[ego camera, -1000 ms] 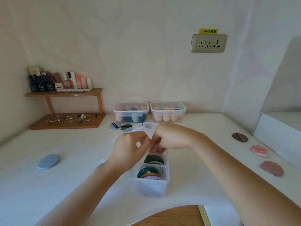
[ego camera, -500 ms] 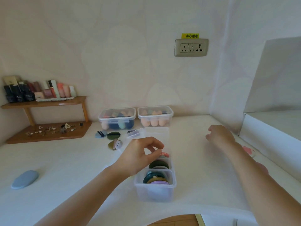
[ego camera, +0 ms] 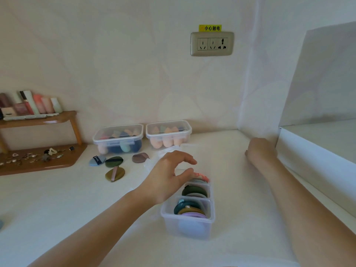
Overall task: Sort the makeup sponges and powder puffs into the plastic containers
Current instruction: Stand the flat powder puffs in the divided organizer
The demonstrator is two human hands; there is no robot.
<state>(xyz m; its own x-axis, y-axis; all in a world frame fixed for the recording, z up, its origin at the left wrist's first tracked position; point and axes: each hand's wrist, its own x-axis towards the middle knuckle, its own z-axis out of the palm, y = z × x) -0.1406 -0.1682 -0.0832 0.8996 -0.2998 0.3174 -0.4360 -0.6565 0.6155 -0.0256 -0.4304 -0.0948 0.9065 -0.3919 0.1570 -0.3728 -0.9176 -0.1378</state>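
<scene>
Hands: left hand [ego camera: 169, 174] spread wide, gripping nothing, poised over the far end of the divided container [ego camera: 187, 226], thumb just beside the pink puff [ego camera: 201, 177] in the far compartment; contact unclear. Right hand [ego camera: 260, 151] knuckles-up at the far right of the table [ego camera: 57, 209], fingers tucked out of sight, so cannot tell if holding anything. Left to right: wooden shelf [ego camera: 38, 120] with bottles, jewellery tray [ego camera: 44, 162] under it, neither part of the job. Then four loose puffs flat on the table, near each other and well apart from the divided container: blue puff [ego camera: 97, 160], dark green puff [ego camera: 114, 161], olive puff [ego camera: 115, 174], brown puff [ego camera: 140, 158]. Behind them, against the back wall, left lidded container [ego camera: 118, 138] and right lidded container [ego camera: 168, 134] side by side, lids on, sponges inside; probably done. Clear lid [ego camera: 173, 149] loose just beyond the left hand. Divided container: three compartments, puffs in each. Estimate: well past halfway; at least the four loose puffs to go, then the lid. Room: wide bare table left of the left arm and between the arms. Limits: white box [ego camera: 317, 160] tight beside the right hand, table front edge near the divided container's near end.
</scene>
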